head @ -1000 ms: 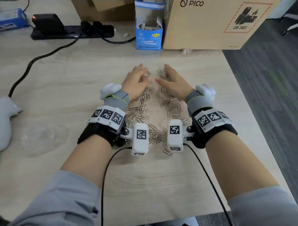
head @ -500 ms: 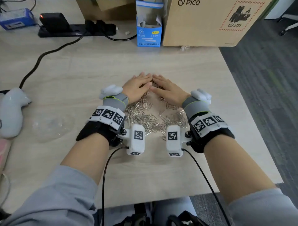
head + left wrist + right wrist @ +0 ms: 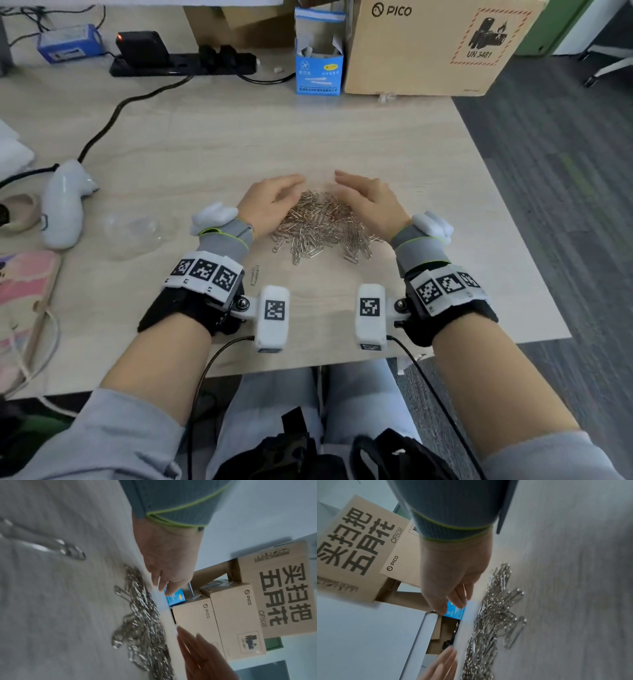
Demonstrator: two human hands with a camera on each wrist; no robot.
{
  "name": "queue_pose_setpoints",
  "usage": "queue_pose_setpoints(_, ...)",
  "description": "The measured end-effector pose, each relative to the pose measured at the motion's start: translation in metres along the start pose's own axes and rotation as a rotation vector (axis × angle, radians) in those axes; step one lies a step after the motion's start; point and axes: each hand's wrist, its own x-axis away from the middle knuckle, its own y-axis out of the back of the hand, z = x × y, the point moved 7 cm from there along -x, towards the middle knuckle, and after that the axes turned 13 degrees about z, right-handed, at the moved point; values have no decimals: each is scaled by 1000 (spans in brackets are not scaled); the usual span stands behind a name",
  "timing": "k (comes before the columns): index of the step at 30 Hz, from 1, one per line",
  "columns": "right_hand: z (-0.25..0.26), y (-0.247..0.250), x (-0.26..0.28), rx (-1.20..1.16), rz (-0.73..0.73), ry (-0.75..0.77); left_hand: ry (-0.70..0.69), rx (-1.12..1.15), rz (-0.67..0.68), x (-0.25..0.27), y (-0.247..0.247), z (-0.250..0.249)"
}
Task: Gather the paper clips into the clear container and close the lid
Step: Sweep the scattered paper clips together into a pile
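A heap of silver paper clips lies on the wooden table, between my two hands. My left hand stands on edge at the heap's left side, fingers straight and together, holding nothing. My right hand mirrors it on the right side, fingers also straight. One stray clip lies apart, near my left wrist. The clear container sits to the left of my left hand. In the left wrist view the heap runs along below my palm; in the right wrist view the clips lie beside my right hand.
A white handheld controller and a pink item lie at the left. A blue carton, a PICO cardboard box and a black power strip with its cable line the back. The table edge drops off at right.
My hands have swept the scattered clips toward me into one tight heap. The fingertips, touching half a second ago, now stand slightly apart.
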Motion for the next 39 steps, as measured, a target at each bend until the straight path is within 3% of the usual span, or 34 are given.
queue_pose_setpoints(3, -16, 13, 12, -32, -152, -74, 111, -113, -97, 12, 11, 18)
queue_pose_setpoints(6, -26, 4, 17, 97, -63, -156, 252, -282, -13, 20, -1, 31)
queue_pose_setpoints(10, -16, -22, 19, 236, 88, -108, 249, -419, 108, 21, -28, 21)
queue_pose_setpoints(13, -10, -27, 20, 126, 73, -77, 199, -238, 148, 20, -31, 12)
queue_pose_setpoints(17, -9, -14, 35, -86, -124, -73, 110, 143, -25, 39, -2, 11)
queue_pose_setpoints(21, -11, -1, 51, 61, -287, -149, 100, 119, -149, 63, 23, 11)
queue_pose_setpoints(25, -11, 2, 71, 159, -336, -283, 163, 2, -22, 86, 19, 10)
queue_pose_setpoints(29, -12, -7, 87, 211, -285, -352, 227, -38, 115, 106, -2, 14)
queue_pose_setpoints(31, -12, -12, 93, 245, -233, -368, 236, -45, 130, 113, -9, 17)
queue_pose_setpoints(36, -14, -20, 98, 235, -231, -339, 311, -375, 166, 125, -12, 21)
queue_pose_setpoints(39, -17, -24, 94, 200, -261, -304, 262, -330, 122, 125, -14, 22)
